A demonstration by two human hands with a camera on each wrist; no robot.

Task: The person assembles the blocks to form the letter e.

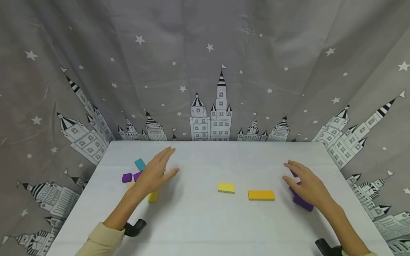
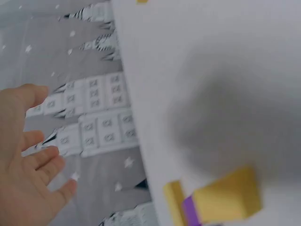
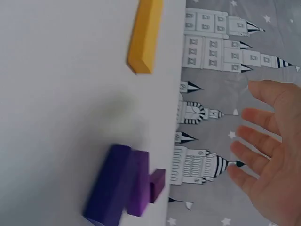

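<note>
A tan sleeve (image 1: 104, 238) extends at eight o'clock from a central yellow block (image 1: 226, 188) on a white table (image 1: 198, 224); at nine o'clock the left hand (image 1: 156, 174) hovers, fingers wide, holding nothing, near purple blocks (image 1: 126, 178) and a teal block (image 1: 140, 164); at three o'clock the right hand (image 1: 305, 183), likewise wide and empty, hovers near dark purple blocks (image 1: 302, 203); an orange block (image 1: 261, 195) lies between.

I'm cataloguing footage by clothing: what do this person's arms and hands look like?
The left hand and right hand are bare, ungloved. A beige sleeve shows on the left, only a beige edge on the right. A black device sits near each.
</note>
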